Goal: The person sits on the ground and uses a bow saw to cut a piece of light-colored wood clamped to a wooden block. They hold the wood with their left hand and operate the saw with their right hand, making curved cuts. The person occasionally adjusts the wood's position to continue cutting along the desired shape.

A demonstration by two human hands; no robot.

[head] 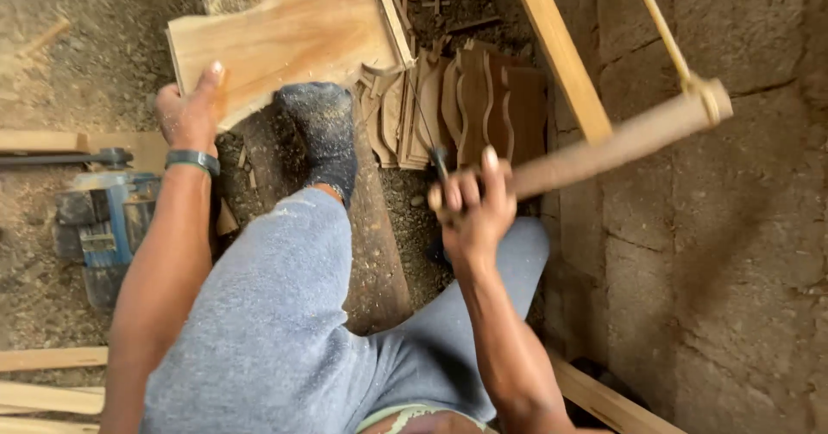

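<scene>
Left hand [191, 110] grips edge of wavy wood board [285, 41]. Sock foot [323, 136] presses board down on log [375, 253]. Right hand [473, 201] closed tight around handle of wooden frame saw [617, 141]. Thin blade [423, 119] sits near foot and fingers; slip might cut them. Board might shift if foot lifts. Blade hard to see. Saw top cut off. Blue machine [103, 231] blurry.

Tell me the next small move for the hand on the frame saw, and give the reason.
Probably a short stroke of the frame saw along the plank's curved edge. The right hand is closed on the saw's wooden handle, its thin blade runs up toward the plank, and the left hand and a socked foot pin that plank down. Finished wavy pieces lie stacked beside it.
</scene>
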